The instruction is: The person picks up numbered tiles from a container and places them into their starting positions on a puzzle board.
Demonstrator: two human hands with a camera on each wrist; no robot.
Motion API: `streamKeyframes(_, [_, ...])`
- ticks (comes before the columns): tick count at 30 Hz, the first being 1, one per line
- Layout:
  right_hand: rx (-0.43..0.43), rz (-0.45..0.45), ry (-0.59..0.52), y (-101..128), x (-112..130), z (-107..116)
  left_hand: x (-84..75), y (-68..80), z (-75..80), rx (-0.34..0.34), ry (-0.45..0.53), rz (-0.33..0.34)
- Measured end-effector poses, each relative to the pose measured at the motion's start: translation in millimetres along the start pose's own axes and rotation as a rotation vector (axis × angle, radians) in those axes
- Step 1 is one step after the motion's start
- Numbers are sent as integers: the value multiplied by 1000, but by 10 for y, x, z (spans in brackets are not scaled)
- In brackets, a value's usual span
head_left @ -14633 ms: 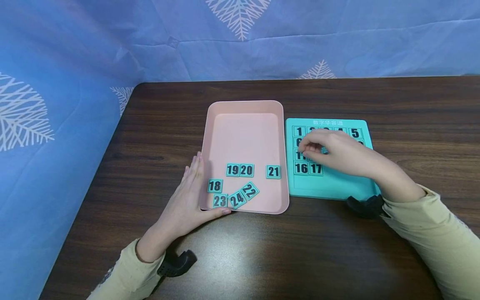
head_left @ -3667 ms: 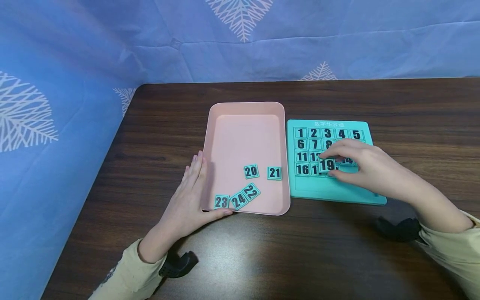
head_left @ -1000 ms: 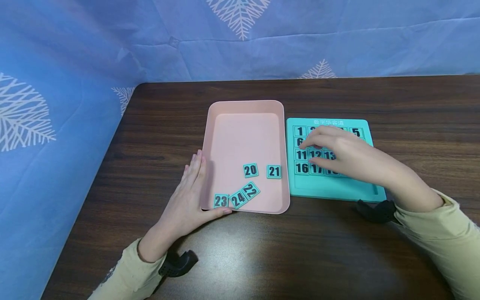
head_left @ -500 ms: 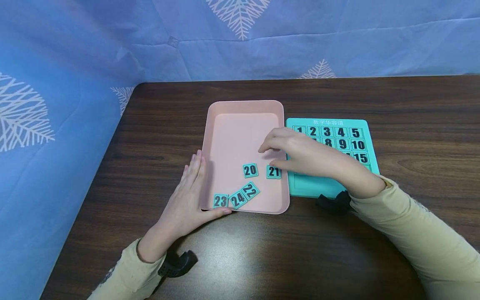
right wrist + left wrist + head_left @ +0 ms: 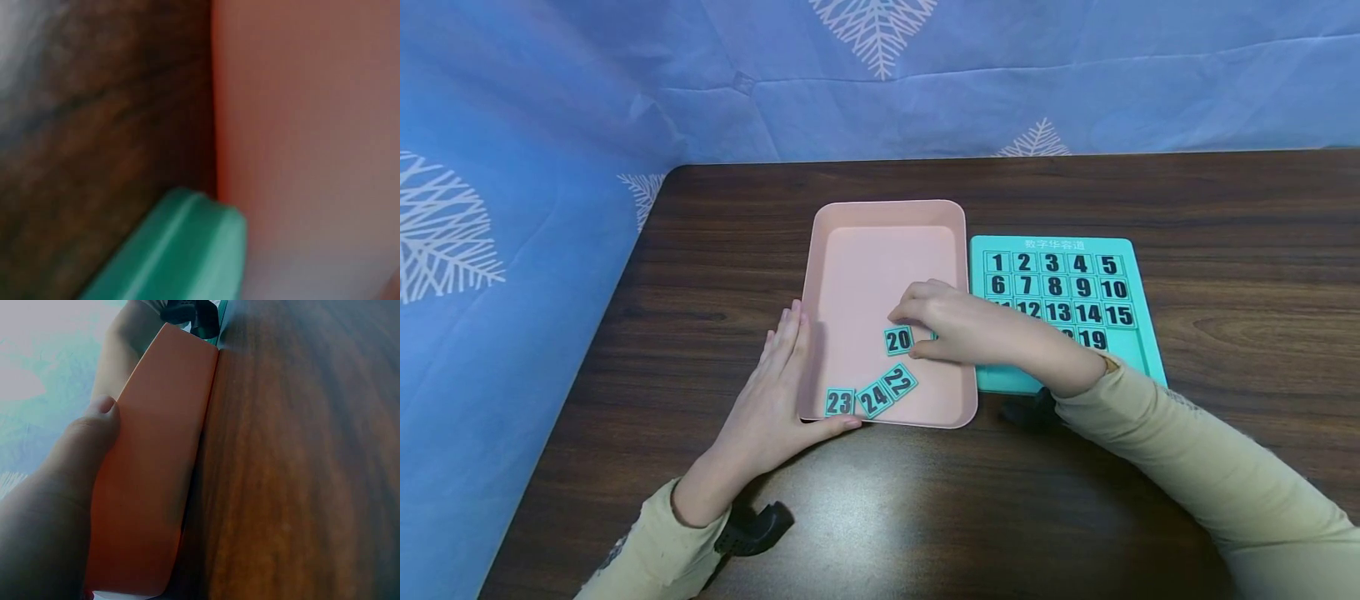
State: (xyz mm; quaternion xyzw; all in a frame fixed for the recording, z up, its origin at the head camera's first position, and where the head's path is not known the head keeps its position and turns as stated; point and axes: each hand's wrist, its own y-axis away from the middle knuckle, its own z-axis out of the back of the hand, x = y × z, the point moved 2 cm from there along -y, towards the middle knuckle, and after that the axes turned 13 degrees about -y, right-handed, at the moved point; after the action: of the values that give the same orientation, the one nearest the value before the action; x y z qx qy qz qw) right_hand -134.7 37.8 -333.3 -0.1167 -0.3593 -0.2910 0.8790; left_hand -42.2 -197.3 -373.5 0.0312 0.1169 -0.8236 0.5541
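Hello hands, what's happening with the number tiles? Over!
Right hand in tray, fingers at tile 20. Left hand steadies tray. Board filled to 19. Nothing in the way.

- The right hand (image 5: pixel 958 329) covers tile 21 and part of the puzzle board's (image 5: pixel 1131 354) fourth row.
- Right wrist view: blurred throughout.
- The pink tray (image 5: pixel 156 475) is cut off at the frame's bottom.

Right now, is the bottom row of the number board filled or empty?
Empty: the number board shows bare green below tile 19; its left part is hidden behind the right hand.
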Motion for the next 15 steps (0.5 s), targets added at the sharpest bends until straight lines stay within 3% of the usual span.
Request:
streamKeyframes(9, [1,-31,65,-49,29,-51,3,4,5,-7,0,0])
streamKeyframes(15, [-60,8,59,39,67,12,-3,-3,3,-9,19,-1])
